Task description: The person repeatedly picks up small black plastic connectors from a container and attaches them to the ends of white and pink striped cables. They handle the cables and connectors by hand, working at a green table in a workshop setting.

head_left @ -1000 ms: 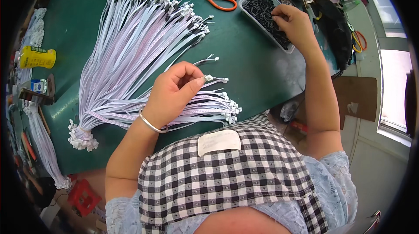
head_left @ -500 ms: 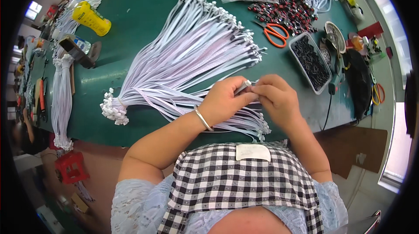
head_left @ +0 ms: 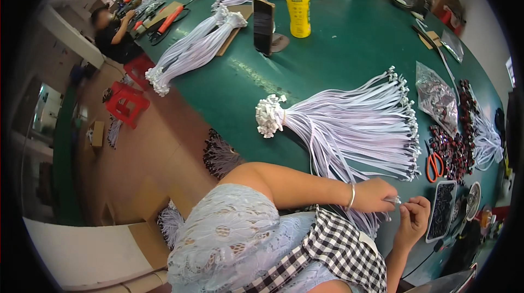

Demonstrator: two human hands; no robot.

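My left hand [head_left: 373, 195] is closed round a white cable, whose small white connector [head_left: 394, 200] pokes out past the fingertips. Just beside it, my right hand [head_left: 413, 222] is pinched, fingertips close to the connector; whatever it holds is too small to make out. A big bundle of white flat cables [head_left: 355, 123] fans out across the table beyond my hands, tied near its left end. Some loose cable ends [head_left: 367, 221] hang beneath my left wrist.
Right of the bundle lie orange-handled scissors [head_left: 435, 166], a tub of black parts [head_left: 441, 210], red-black parts [head_left: 450, 154] and a plastic bag [head_left: 436, 96]. A phone [head_left: 263, 26] and yellow bottle [head_left: 298, 9] stand farther off. Another person [head_left: 113, 33] sits at far left, near a red stool [head_left: 126, 103].
The view has swung to the left, so the table, bundle and hands appear farther right. Both hands stay close together, with the left still gripping the cable.
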